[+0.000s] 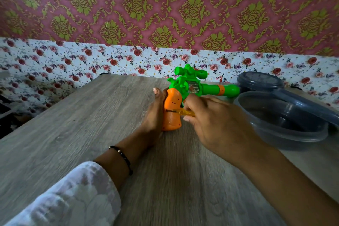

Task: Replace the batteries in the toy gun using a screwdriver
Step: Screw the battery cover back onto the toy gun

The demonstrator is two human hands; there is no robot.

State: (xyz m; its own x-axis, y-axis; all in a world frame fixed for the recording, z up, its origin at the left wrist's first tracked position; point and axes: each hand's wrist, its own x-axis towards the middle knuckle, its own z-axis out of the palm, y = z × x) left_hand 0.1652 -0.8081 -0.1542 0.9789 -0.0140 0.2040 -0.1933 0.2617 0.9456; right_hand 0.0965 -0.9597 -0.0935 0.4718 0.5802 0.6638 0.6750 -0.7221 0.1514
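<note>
1. The toy gun (190, 88) lies on its side near the far edge of the wooden table (73, 134), its green barrel pointing right toward the containers and its orange grip (171, 113) pointing back toward the person.

2. The screwdriver (185, 113), with a translucent yellow handle, has its dark tip set against the side of the orange grip, about halfway along it. The step in hand appears to be working the screw of the battery cover; the screw itself is too small to make out.

3. The right hand (216, 121) has its fingers curled round the screwdriver handle, clenched on it from the right. To do this well, the person should keep the shaft square to the grip face and press inward while turning, so that the tip does not ride out and chew the soft plastic.

4. The left hand (156, 113) lies along the left side of the grip, thumb raised near its top. Whether its fingers wrap behind the grip cannot be told, as they are hidden. It should brace the gun firmly against the push of the tool.

5. Short, slow turns would suit a small screw; once loose, it could roll off the table.

6. Just to the right stand a clear plastic bowl (286, 134) and a grey lid (260, 80), a likely place for the screw.
</note>
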